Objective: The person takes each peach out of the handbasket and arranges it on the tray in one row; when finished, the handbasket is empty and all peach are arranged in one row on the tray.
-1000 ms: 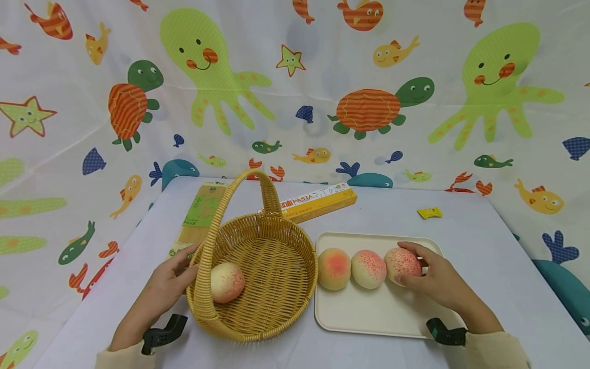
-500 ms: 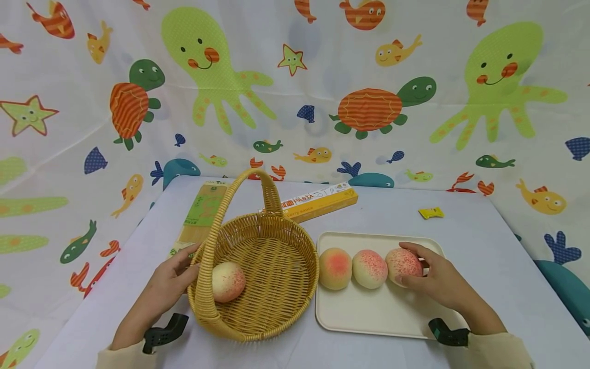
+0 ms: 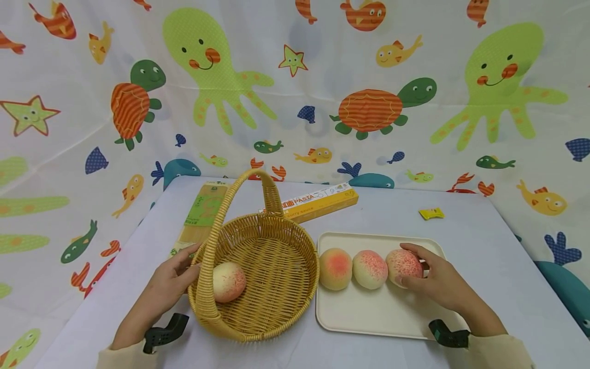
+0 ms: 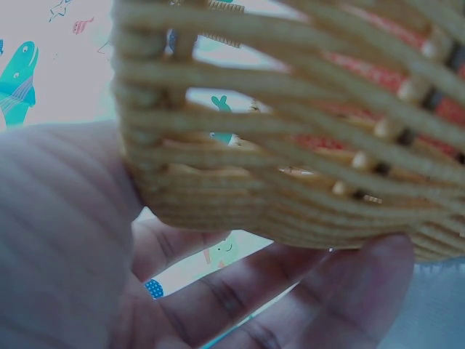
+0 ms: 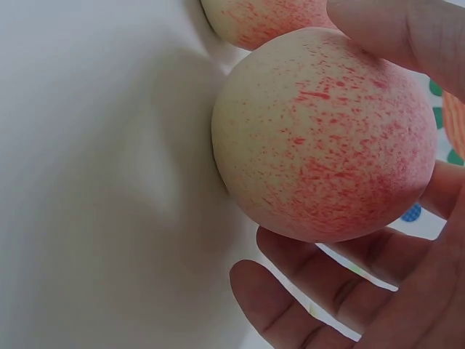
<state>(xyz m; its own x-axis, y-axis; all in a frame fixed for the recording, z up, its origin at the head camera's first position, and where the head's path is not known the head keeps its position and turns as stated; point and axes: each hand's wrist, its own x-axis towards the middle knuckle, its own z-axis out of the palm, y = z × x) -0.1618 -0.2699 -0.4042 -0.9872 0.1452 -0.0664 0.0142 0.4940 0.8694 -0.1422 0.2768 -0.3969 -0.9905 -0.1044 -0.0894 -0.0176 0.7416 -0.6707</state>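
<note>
My right hand (image 3: 435, 277) holds a speckled peach (image 3: 403, 267) at the right end of a row on the cream tray (image 3: 369, 318). The right wrist view shows the thumb on one side of that peach (image 5: 327, 138) and fingers curved along the other. Beside it on the tray lie a second peach (image 3: 370, 269) and a more orange one (image 3: 335, 269). A wicker basket (image 3: 262, 328) with a tall handle stands left of the tray. My left hand (image 3: 168, 282) holds its left side, fingers against the weave (image 4: 290, 167). Inside the basket lies another peach (image 3: 229, 282).
Behind the basket, a yellow pasta box (image 3: 322, 203) lies at an angle. A green-labelled pack (image 3: 203, 210) lies to the left, partly hidden by the basket. A small yellow packet (image 3: 431, 213) sits behind the tray. A patterned cloth (image 3: 295, 102) hangs at the back.
</note>
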